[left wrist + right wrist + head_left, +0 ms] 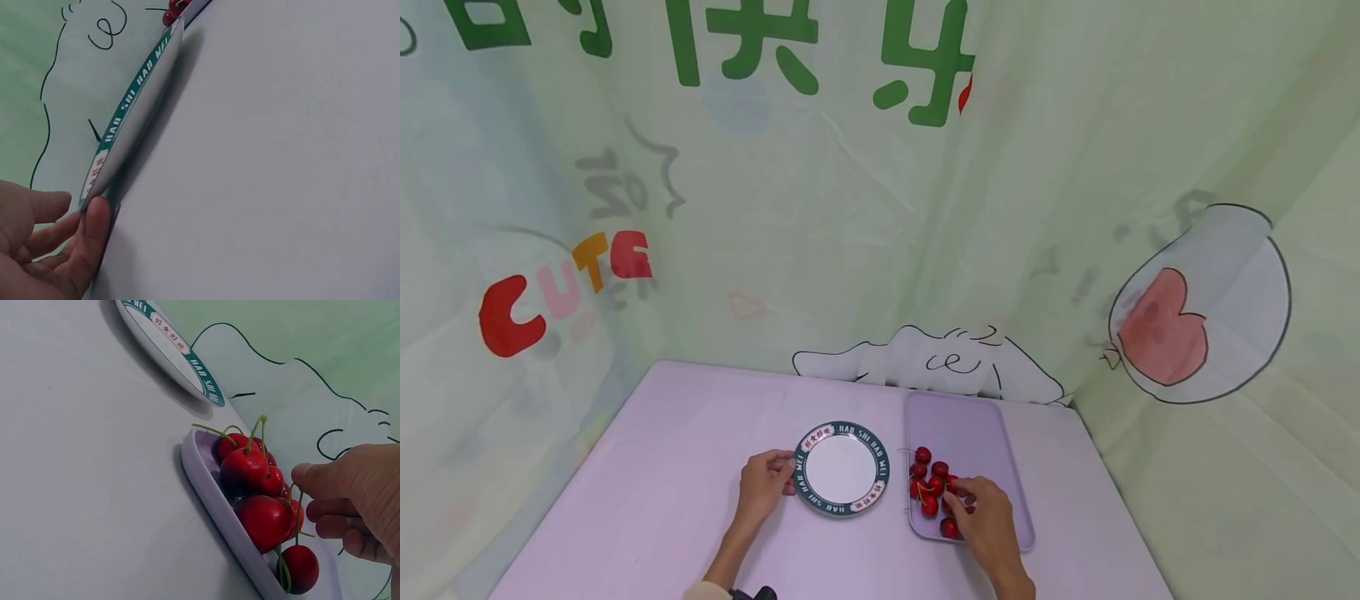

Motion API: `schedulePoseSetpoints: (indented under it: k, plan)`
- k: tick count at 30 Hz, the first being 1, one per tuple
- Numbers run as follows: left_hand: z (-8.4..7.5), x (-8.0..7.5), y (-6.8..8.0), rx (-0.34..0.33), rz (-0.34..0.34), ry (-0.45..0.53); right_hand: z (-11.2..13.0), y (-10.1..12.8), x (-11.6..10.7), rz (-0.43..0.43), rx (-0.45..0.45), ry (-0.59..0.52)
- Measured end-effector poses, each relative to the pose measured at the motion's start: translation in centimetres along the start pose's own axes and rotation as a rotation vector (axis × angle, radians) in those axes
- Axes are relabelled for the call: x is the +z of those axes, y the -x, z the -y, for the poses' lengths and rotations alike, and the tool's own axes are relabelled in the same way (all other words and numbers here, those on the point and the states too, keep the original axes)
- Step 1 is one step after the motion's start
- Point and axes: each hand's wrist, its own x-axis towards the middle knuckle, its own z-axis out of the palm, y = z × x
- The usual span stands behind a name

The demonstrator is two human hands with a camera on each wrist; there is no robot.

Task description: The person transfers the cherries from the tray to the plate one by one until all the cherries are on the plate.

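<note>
A white plate [841, 468] with a dark green lettered rim lies on the lilac table. My left hand [788, 481] holds its left rim. In the left wrist view the thumb [95, 224] presses on the rim of the plate [134, 109], with the fingers behind it. To the right is a lilac tray [970, 429] holding several red cherries [929, 479]. My right hand [959, 493] is over them with curled fingers. Seen from the right wrist, the right hand [305, 495] has thumb and forefinger closed on a thin stem among the cherries [245, 469] in the tray [206, 481].
The lilac table [685, 467] ends at a pale green printed curtain [850, 250] at the back and on both sides. The tray's far half is bare. A dark object [756, 593] shows at my left wrist.
</note>
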Motion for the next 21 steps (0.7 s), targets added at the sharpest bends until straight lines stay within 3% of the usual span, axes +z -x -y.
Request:
schedulePoseSetpoints:
  k: [10,21]
  plan:
    - [0.7,0.8,-0.1,-0.008,-0.109,-0.032,0.2,0.3,0.3,-0.032,-0.047,-0.013]
    - [2.3,0.9,-0.3,0.001,-0.122,-0.024,0.2,0.2,0.6,0.005,-0.013,-0.010]
